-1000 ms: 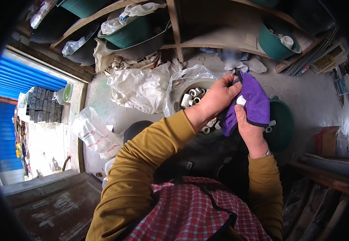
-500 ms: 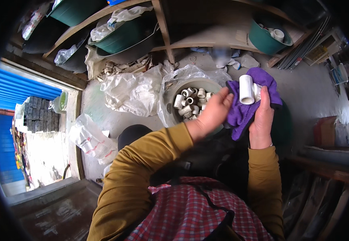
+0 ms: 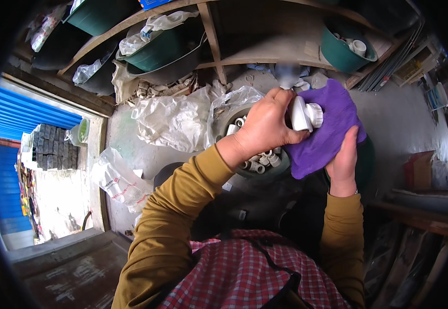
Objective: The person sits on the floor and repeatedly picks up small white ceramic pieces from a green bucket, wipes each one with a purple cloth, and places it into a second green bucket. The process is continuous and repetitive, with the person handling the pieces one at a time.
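Observation:
A white plastic pipe tee [image 3: 301, 115] with a ribbed side outlet is gripped by my left hand [image 3: 268, 119], fingers at its top end and thumb at its lower end. Its ribbed outlet points right, over a purple cloth [image 3: 327, 139]. My right hand [image 3: 344, 157] holds that cloth from its right edge, thumb up along the front and the other fingers hidden behind. Below and left of the cloth, a bucket [image 3: 280, 170] lined with clear plastic holds several small white pipe fittings [image 3: 257, 164]. My left hand and wrist cover part of the bucket.
Crumpled plastic sheeting [image 3: 170, 121] lies on the floor left of the bucket, and a clear bag [image 3: 118, 177] nearer the doorway. Wooden shelves at the back carry green tubs [image 3: 157, 51]; another green tub [image 3: 345, 54] with white fittings stands back right. Thin rods [image 3: 391, 62] lean beside it.
My left hand has come up from beside the cloth and taken hold of the pipe tee. The tee has turned, its outlet now showing, and the cloth is spread wider behind it.

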The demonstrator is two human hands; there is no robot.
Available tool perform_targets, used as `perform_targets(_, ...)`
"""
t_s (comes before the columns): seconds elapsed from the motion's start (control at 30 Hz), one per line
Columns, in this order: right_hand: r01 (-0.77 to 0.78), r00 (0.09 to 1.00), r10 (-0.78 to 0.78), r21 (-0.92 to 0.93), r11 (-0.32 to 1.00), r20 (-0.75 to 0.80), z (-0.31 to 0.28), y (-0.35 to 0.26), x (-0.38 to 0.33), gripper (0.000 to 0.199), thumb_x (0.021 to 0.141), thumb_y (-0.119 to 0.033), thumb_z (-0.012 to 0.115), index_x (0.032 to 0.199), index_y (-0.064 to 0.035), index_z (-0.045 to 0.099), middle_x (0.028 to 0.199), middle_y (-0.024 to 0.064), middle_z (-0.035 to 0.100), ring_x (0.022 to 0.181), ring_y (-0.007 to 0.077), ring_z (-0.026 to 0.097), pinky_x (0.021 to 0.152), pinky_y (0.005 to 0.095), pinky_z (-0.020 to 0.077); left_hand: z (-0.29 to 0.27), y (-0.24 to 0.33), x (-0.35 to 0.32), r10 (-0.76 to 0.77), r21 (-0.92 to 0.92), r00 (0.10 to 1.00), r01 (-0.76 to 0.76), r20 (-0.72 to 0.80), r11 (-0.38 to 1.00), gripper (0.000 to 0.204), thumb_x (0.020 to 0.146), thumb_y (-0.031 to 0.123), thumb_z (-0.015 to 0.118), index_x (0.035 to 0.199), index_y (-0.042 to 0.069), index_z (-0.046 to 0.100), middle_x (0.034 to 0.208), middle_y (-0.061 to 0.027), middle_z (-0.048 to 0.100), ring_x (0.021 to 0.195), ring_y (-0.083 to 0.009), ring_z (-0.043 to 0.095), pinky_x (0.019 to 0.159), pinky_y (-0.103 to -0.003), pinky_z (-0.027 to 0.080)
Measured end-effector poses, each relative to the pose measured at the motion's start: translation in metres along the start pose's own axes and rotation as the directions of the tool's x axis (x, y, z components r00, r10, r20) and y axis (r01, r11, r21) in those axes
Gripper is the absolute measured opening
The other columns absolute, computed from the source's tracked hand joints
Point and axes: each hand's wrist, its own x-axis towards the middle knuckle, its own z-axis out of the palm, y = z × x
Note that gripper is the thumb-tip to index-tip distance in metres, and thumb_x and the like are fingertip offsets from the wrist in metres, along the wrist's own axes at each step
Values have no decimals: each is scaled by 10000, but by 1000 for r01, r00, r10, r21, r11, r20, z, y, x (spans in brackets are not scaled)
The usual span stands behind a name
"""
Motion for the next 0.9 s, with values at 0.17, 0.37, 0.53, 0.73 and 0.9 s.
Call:
perform_targets(0.17,311,941,-288,-797,517,180,7,18,11,259,913,-158,459,1074,24,546,1047,95,586,981,202,543,848,305,411,0,0,-1,149,206,985,-127,-92,970,611,482,196,759,985,-19,486,863,-156,500,730,-332,563,626,-365,489)
perform_targets(0.37,-401,893,250,-411,818,-374,7,13,19,292,921,-229,450,997,23,576,908,38,605,876,117,547,766,247,426,7,-5,-14,362,264,901,-418,238,869,659,444,148,775,1019,5,487,952,-143,491,742,-306,574,633,-354,495)
perform_targets(0.53,135,967,-256,-835,533,-7,5,27,11,280,909,-200,448,990,35,577,899,112,617,855,211,580,748,309,441,10,-12,-12,120,150,992,-126,47,981,568,515,194,767,982,-23,527,870,-156,544,746,-293,592,656,-321,493)
perform_targets(0.73,473,872,-341,-786,397,352,3,27,1,418,901,-325,436,1130,17,509,1103,141,545,1024,259,525,885,340,390,-2,-12,-3,-378,-770,785,594,491,233,427,723,223,638,995,-92,542,819,-67,589,617,-91,513,555,-208,456)
perform_targets(0.9,411,898,-357,-775,481,255,4,22,8,327,904,-256,446,1046,19,551,979,115,596,901,236,570,788,327,433,-4,6,-10,-356,-619,832,554,425,557,452,729,249,642,990,-102,530,805,-65,587,625,-98,528,554,-223,456)
